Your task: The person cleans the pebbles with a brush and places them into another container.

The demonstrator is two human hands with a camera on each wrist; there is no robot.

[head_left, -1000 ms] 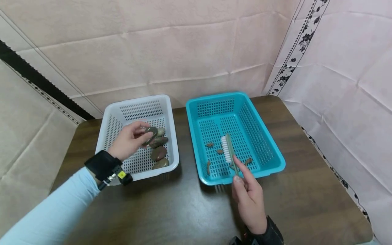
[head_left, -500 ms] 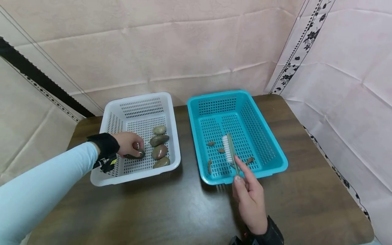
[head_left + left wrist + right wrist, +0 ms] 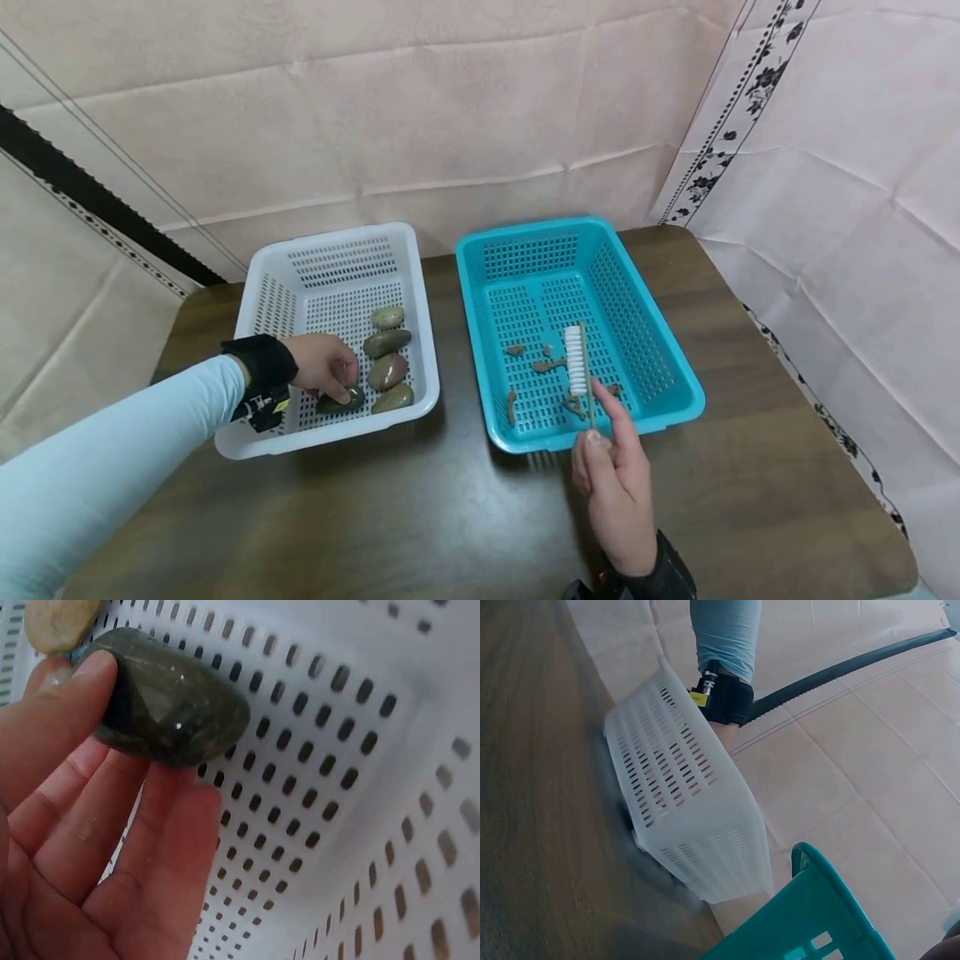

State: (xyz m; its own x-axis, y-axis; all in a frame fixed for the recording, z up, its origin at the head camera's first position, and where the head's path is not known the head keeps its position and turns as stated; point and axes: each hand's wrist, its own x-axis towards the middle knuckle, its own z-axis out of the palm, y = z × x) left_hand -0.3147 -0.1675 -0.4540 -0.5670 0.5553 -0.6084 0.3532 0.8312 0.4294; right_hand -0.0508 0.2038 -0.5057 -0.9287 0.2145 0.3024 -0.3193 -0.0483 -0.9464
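Note:
My left hand [image 3: 324, 364] is down inside the white basket [image 3: 430, 367], holding a smooth dark stone [image 3: 176, 709] low over the slotted floor. In the left wrist view the thumb lies on one side of that stone and the fingers on the other. Right beside it, several smooth stones [image 3: 387, 372] form a column along the basket's right side. My right hand [image 3: 618, 500] grips the thin handle of a white-bristled brush [image 3: 576, 360], index finger stretched along it. The brush head overlaps the blue basket [image 3: 675, 358], bristles facing left.
Small brown pieces [image 3: 551, 365] are scattered on the blue basket's floor. Both baskets stand side by side on a brown wooden table [image 3: 420, 517]. A pale cloth [image 3: 480, 108] hangs right behind them, and another covers the right side.
My left hand carried the dark stone from above the column down to the basket's near left, then slightly right toward the column. The brush has turned more upright and shifted a little right.

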